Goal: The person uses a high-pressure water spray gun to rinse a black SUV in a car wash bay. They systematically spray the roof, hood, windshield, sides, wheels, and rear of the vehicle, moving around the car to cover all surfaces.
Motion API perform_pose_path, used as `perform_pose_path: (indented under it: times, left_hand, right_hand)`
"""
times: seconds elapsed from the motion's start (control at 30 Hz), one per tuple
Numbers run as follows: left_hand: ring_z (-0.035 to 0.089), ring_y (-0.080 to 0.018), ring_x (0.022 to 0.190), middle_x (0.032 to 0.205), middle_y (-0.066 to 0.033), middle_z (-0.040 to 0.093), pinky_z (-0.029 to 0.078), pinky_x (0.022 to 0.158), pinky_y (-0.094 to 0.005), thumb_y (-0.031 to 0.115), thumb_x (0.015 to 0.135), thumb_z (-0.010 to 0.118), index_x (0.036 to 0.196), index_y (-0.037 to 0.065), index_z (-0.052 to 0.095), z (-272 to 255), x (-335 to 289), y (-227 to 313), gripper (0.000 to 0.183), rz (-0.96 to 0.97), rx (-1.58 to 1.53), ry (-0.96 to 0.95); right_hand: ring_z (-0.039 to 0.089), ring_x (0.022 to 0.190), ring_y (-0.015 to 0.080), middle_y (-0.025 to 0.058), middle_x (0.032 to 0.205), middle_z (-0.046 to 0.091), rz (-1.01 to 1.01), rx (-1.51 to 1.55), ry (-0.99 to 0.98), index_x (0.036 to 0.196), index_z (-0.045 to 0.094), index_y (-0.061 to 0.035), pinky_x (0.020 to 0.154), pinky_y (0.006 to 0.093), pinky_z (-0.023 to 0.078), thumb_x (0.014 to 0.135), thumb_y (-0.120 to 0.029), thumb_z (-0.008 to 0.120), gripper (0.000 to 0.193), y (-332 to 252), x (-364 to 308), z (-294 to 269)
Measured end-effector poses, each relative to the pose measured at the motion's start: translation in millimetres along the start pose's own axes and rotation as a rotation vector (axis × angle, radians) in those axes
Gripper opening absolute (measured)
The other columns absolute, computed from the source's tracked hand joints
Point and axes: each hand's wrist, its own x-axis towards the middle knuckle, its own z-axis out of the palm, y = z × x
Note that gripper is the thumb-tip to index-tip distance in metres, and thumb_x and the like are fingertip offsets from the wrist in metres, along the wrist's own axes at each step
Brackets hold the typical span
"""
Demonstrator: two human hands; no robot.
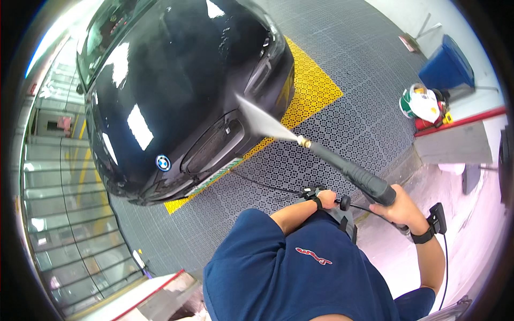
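Note:
My right hand (pixel 404 207) is wrapped round the rear grip of a black pressure washer gun (pixel 350 171), which points up and left. From its brass nozzle (pixel 303 141), a white fan of water (pixel 265 119) hits the front corner of a black car (pixel 176 69), near the grille and headlight. My left hand (pixel 327 199) is low in front of my body, closed round a thin black hose (pixel 372 213) that runs towards the gun's rear end. The fingers of that hand are partly hidden. Wet patches and bright reflections cover the car's hood.
Grey perforated floor tiles (pixel 353 123) with a yellow section (pixel 313 80) lie under and around the car. At the right wall are a blue bin (pixel 447 64), a white and green bucket (pixel 412 101) and a red-edged ledge (pixel 460 122). A slatted shutter (pixel 75 214) stands on the left.

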Motion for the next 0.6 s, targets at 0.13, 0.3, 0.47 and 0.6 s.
perform_pose_path:
  times: [0.13,0.3,0.47,0.6]
  left_hand:
    - [0.071,-0.0380,0.076,0.078,-0.0213,0.071,0.057,0.070,-0.0477,0.045,0.084,0.068,0.082,0.002,0.074,-9.5,23.5,12.2,0.044,-0.148,-0.042,0.017]
    - [0.071,-0.0366,0.075,0.078,-0.0183,0.071,0.058,0.068,-0.0474,0.045,0.081,0.071,0.080,0.004,0.073,-7.8,51.3,21.4,0.041,-0.373,-0.065,0.155]
    - [0.071,-0.0334,0.072,0.078,-0.0156,0.071,0.057,0.063,-0.0441,0.045,0.079,0.073,0.079,0.006,0.073,4.1,80.3,64.6,0.039,-0.523,-0.027,0.282]
    - [0.071,-0.0351,0.081,0.079,-0.0161,0.071,0.057,0.068,-0.0467,0.041,0.079,0.073,0.082,0.005,0.073,8.1,99.7,102.6,0.037,-0.661,-0.125,0.335]
  right_hand:
    - [0.049,0.043,0.0090,0.0005,0.058,0.056,0.497,0.072,0.055,0.076,0.059,-0.0016,0.042,0.0280,0.038,0.082,-0.010,0.071,0.016,41.3,34.6,-69.5]
    - [0.051,0.053,0.0109,0.0010,0.059,0.055,0.417,-0.156,-0.027,0.071,0.056,0.0006,0.050,0.0334,0.042,0.078,-0.010,0.066,0.016,86.9,89.9,-94.1]
    - [0.050,0.056,0.0133,0.0067,0.060,0.055,0.237,-0.254,-0.526,0.075,0.060,0.0030,0.057,0.0368,0.045,0.073,-0.013,0.068,0.019,122.0,111.4,-116.1]
    - [0.051,0.042,0.0135,0.0032,0.054,0.054,0.431,-0.217,-0.261,0.067,0.054,0.0011,0.041,0.0328,0.041,0.078,-0.007,0.060,0.015,150.9,153.0,-160.1]
